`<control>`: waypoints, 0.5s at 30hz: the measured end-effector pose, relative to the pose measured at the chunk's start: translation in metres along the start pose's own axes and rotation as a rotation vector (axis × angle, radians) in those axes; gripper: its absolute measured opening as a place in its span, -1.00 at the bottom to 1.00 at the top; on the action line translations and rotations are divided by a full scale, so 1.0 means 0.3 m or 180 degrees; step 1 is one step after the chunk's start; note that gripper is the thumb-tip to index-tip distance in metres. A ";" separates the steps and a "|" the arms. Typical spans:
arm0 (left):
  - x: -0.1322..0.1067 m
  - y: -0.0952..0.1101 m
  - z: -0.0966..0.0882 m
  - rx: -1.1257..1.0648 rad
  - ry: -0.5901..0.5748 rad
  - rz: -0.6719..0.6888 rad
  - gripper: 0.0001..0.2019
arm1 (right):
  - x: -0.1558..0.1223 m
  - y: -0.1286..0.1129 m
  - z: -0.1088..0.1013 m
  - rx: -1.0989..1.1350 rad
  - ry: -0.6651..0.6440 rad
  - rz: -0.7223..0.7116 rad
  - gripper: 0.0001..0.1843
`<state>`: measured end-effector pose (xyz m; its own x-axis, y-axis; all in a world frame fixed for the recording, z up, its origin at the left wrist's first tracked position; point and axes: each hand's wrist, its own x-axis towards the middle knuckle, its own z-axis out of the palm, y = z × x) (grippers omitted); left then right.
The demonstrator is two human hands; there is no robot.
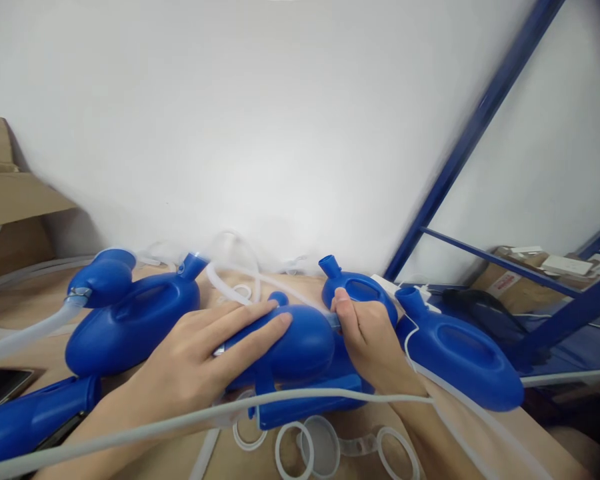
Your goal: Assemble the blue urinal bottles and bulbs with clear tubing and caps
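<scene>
My left hand (pixel 200 347) lies over a rounded blue plastic urinal head (pixel 305 343), fingers spread across its top and gripping it; the thumb is hidden. My right hand (pixel 375 340) is closed at the right end of that head, around the end of a translucent hose (pixel 333 321). Most of the hose end is covered by the fingers. Beneath the head lies another blue plastic part (pixel 310 403) with a flat bar. A similar blue head (pixel 103 277), with a hose clamped to it, rests on a blue urinal bottle (pixel 140 323) at left.
Blue bottles (pixel 460 353) stand at the right, another (pixel 360 287) behind my right hand. White rings (pixel 294 450) and a translucent cap (pixel 325 447) lie in front. A pale cord (pixel 180 420) crosses the foreground. Cardboard boxes (pixel 15 200) and a phone (pixel 3 387) are at left.
</scene>
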<state>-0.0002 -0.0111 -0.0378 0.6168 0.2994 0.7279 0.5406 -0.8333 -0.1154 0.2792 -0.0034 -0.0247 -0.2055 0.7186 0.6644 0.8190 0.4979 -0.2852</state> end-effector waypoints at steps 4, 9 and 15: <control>0.021 -0.016 -0.014 -0.0218 0.0079 -0.0115 -0.48 | 0.007 -0.018 -0.001 -0.0155 0.0132 -0.0075 -0.37; 0.066 -0.050 -0.006 -0.0464 0.0539 -0.0577 -0.43 | -0.008 -0.080 -0.020 -0.0370 0.1248 -0.0904 -0.72; 0.078 -0.084 -0.012 -0.0805 0.0742 -0.1787 -0.39 | -0.049 -0.069 0.104 0.0528 0.0553 -0.1482 -0.86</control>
<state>-0.0013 0.0153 -0.0154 0.1247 0.6357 0.7618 0.5755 -0.6718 0.4664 0.2485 -0.0092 -0.0502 -0.4240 0.3187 0.8478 0.5633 0.8258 -0.0287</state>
